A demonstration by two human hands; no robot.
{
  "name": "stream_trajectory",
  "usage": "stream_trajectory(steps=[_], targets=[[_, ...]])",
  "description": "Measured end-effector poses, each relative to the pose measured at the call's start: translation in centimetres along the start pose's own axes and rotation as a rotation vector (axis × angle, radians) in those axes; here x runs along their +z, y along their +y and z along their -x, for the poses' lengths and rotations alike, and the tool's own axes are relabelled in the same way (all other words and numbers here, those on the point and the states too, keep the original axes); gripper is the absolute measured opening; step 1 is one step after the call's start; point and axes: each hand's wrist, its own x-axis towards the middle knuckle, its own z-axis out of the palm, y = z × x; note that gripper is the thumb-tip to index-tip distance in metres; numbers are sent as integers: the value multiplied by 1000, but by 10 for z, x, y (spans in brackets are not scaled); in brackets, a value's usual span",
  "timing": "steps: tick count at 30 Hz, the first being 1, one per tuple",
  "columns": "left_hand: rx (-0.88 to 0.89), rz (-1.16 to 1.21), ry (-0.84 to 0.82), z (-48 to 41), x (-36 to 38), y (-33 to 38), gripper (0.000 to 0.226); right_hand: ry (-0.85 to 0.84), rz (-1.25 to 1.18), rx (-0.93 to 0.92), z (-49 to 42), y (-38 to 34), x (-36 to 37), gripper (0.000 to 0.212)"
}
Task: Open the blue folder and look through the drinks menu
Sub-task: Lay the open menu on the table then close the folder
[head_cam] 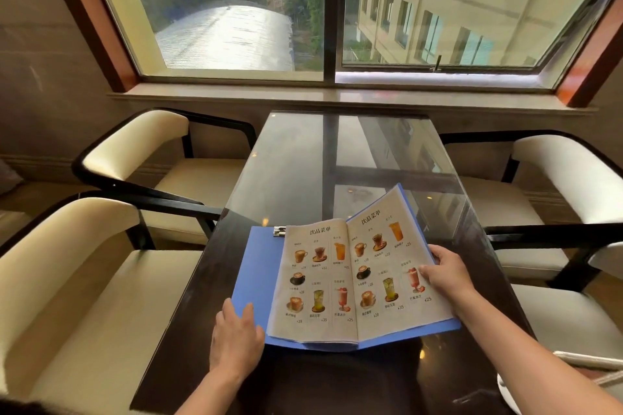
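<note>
Left hand (236,333) flat on the open blue folder (259,266); right hand (448,274) pinches a menu page (387,266), which could crease if tugged

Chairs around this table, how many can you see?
4: two on the left, far and near; two on the right, far and near, the last partly cut off.

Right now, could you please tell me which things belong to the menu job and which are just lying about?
Job: open blue plastic folder, paper drinks menu pages, left hand, right hand.
Lying about: cream padded armchairs, white object at right edge.
</note>
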Motion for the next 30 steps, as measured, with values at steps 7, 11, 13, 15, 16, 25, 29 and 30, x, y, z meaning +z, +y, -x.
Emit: stream_trajectory(steps=[7,11,13,15,16,25,29,30], targets=[[-29,-19,-41,-1,7,-6,47,7,63,6,-5,6,3,30],[-51,9,-56,-6,7,-6,45,1,139,29,-8,11,6,22],[-66,18,-85,-8,8,-4,48,9,190,34,-10,13,8,21],[-81,33,-121,-10,10,-3,52,21,225,45,-11,15,10,21],[-87,41,-136,-11,12,-3,53,27,234,52,-12,16,11,21],[-139,62,-181,-23,15,-10,59,38,241,148,-14,41,19,15],[41,60,-145,-18,14,14,61,40,241,163,-14,48,25,24],[120,65,-133,-15,14,23,59,48,244,159,-15,49,26,26]])
